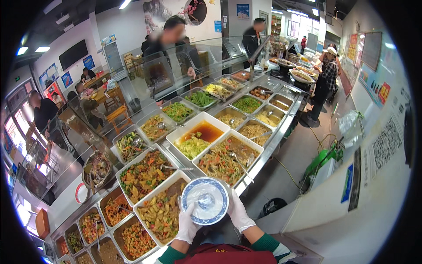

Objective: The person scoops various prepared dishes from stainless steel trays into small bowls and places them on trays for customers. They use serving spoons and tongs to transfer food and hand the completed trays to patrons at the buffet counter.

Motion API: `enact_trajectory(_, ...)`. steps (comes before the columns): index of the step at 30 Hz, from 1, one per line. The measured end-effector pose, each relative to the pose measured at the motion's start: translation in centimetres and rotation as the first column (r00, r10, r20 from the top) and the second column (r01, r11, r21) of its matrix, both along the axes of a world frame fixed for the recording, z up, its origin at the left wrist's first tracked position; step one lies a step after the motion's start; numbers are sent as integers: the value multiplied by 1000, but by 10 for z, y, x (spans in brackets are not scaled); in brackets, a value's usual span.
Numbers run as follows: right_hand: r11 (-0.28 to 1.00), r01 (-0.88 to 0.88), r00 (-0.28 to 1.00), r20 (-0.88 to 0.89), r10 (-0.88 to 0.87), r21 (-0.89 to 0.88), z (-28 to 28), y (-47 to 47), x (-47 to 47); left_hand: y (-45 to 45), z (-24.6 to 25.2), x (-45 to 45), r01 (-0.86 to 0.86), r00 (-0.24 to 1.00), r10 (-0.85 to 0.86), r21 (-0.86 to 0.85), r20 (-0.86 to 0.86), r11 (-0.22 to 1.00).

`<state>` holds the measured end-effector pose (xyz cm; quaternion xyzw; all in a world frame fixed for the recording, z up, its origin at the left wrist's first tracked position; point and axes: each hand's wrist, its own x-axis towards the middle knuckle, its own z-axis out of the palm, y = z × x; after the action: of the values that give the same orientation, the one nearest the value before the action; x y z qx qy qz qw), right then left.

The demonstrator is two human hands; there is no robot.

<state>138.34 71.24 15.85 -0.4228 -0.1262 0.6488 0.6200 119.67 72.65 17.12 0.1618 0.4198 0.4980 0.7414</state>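
Observation:
In front of my body is a blue-rimmed white bowl (205,201) with clear plastic film over it. My gloved left hand (188,220) grips its lower left edge, the thumb on the rim. At the bowl's right side is my gloved right hand (238,211), its fingers partly hidden behind the bowl and what looks like clear plastic. Just beyond the bowl lie a white tray of noodles with vegetables (227,155) and a spoon in it, and a white tray of cooked vegetable pieces (161,211). A white tray of cabbage in brown broth (197,135) sits behind them.
Steel pans of food (135,237) continue at lower left, and more pans (245,104) line the counter farther off. A glass guard (132,95) separates the counter from several people. A co-worker in a checked shirt (329,71) stands up the aisle. A green gas cylinder (323,161) is at right.

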Motion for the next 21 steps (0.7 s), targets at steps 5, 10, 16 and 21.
enact_trajectory(5, 996, -62, 975, -210, 73, 57, -13, 60, 10, 59, 5, 12, -21, 999, 21, 12, 27, 1000)
enact_trajectory(10, 992, 78, 991, -114, -67, 97, -36, 104, 24, 99, -12, 9, 47, 997, -43, -60, 61, 997)
enact_trajectory(16, 986, -127, 971, -218, 102, -105, -26, 151, 49, 141, -42, 7, 6, 994, 17, -195, 111, 981)
enact_trajectory(21, 891, -450, 866, 216, 451, -58, -7, 198, 80, 174, -44, 23, -24, 997, 33, -124, 68, 992)
